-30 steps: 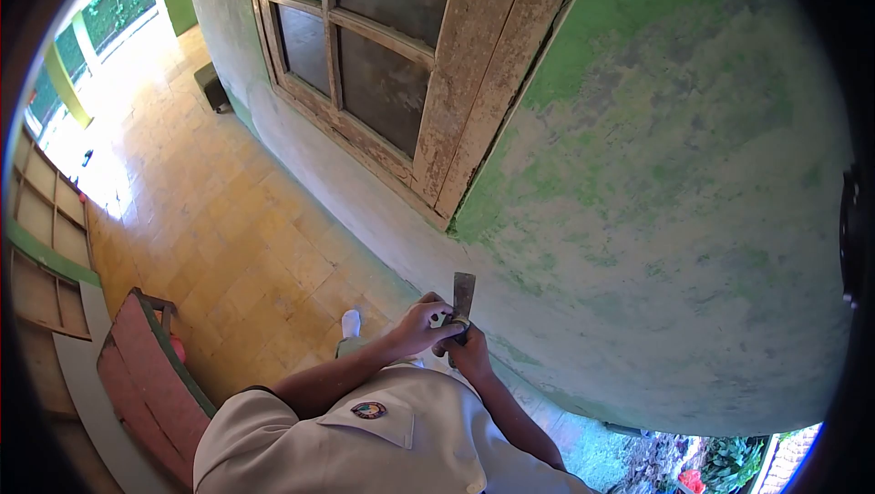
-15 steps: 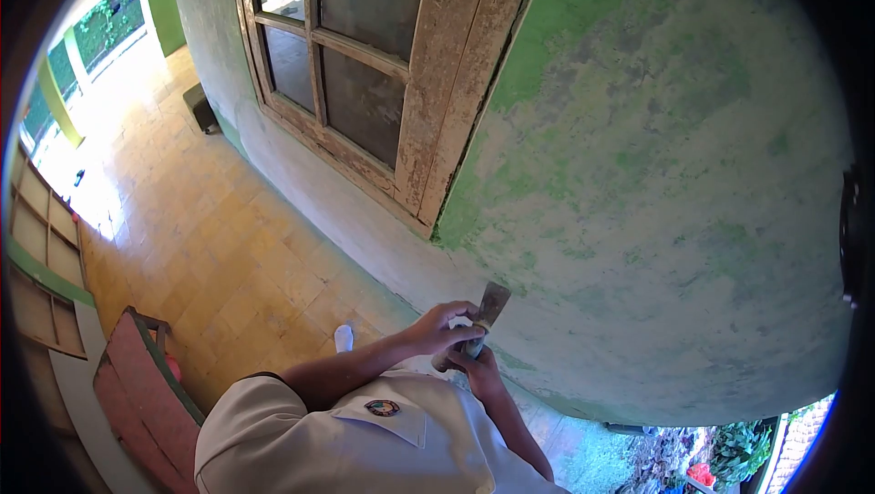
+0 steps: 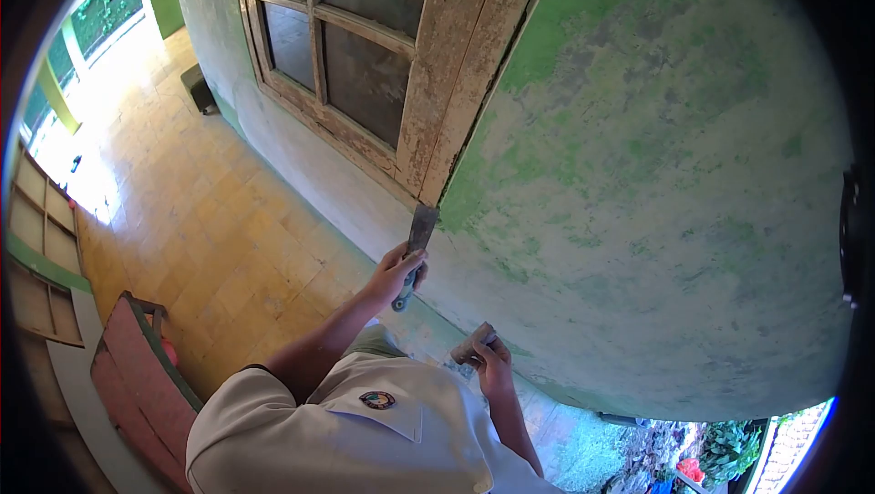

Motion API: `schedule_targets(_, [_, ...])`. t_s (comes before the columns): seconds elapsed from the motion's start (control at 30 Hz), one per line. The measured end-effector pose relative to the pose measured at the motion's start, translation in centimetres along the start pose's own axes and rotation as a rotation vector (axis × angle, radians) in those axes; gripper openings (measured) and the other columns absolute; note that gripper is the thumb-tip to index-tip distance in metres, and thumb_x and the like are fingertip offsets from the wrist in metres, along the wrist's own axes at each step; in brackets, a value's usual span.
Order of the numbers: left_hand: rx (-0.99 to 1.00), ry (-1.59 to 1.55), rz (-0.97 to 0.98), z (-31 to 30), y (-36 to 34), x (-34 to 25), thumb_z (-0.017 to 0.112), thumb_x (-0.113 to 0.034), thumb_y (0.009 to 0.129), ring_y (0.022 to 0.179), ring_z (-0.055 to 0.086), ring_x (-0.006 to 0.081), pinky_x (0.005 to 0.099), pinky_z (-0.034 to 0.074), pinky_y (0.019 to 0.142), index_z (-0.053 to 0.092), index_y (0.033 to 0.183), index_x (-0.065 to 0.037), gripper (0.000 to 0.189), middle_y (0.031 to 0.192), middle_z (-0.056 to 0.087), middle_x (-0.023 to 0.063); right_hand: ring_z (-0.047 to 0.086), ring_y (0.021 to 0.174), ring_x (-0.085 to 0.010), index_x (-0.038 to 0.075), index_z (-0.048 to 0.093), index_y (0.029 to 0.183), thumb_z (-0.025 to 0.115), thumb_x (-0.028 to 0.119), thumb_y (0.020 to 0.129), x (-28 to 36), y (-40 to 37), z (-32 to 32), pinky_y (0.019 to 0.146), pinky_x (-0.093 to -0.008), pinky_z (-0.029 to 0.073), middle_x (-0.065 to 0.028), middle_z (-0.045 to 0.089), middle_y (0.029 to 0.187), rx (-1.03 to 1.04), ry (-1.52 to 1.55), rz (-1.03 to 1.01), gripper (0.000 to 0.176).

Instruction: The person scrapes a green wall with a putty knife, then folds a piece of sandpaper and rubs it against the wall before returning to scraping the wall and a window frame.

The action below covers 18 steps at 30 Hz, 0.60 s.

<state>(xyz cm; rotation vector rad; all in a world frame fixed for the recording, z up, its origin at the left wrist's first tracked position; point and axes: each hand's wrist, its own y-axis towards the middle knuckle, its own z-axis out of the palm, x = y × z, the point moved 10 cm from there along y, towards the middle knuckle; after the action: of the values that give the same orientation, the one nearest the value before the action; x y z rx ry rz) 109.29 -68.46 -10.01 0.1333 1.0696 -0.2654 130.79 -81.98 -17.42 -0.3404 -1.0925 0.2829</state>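
Observation:
My left hand [image 3: 397, 273] is wrapped around the handle of a putty knife [image 3: 423, 228]. Its flat grey blade points up and its tip is at the lower corner of the worn wooden window frame [image 3: 436, 166], where contact is hard to judge. Lower and to the right, in front of my chest, my right hand [image 3: 494, 368] is closed on a short grey-brown piece [image 3: 472, 344], blocky or rolled in shape; its kind cannot be made out. Beside both hands runs the wall [image 3: 620, 248], with patchy green and whitish-grey paint.
Yellow floor tiles [image 3: 228, 221] stretch along the wall to the left. A reddish wooden bench [image 3: 137, 385] with a green edge stands at lower left. A dark box-like object [image 3: 196, 88] sits against the wall farther off. Leafy plants [image 3: 729, 448] are at lower right.
My hands were together around the putty knife and have moved apart. The left has carried the knife up and left to the frame's corner; the right stays low with the grey-brown piece.

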Motion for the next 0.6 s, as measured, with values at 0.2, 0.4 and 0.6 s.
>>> schedule_targets(0.2, [-0.029,0.012,-0.226,-3.0,1.3,7.0,0.052,-0.037,0.093,0.051,0.052,0.0097,0.0242,0.042,0.047,0.054,0.081,-0.006,0.033,0.063,0.051,0.0013,0.061,0.086,-0.0172,0.005,0.057,0.101,0.058,0.009,0.084,0.3,-1.0,-1.9,0.074,-0.0338,0.050,-0.0056,0.061,0.095,-0.115,0.084,-0.038,0.017])
schedule_targets(0.4, [-0.004,0.114,-0.339,-2.5,2.3,10.5,0.051,-0.040,0.092,0.048,0.051,0.0105,0.0248,0.042,0.047,0.056,0.077,-0.006,0.037,0.062,0.052,0.0024,0.060,0.088,-0.0178,0.006,0.056,0.103,0.057,0.010,0.085,0.5,-2.3,-4.4,0.074,-0.0334,0.049,-0.0056,0.060,0.096,-0.202,0.100,-0.051,0.019])
schedule_targets(0.6, [-0.014,0.121,-0.315,-2.3,3.2,9.3,0.050,-0.043,0.092,0.044,0.048,0.0108,0.0249,0.040,0.044,0.054,0.073,-0.006,0.041,0.058,0.051,0.0021,0.059,0.087,-0.0191,0.007,0.054,0.100,0.056,0.010,0.085,0.8,-2.4,-4.4,0.075,-0.0340,0.049,-0.0061,0.059,0.095,-0.213,0.099,-0.044,0.015])
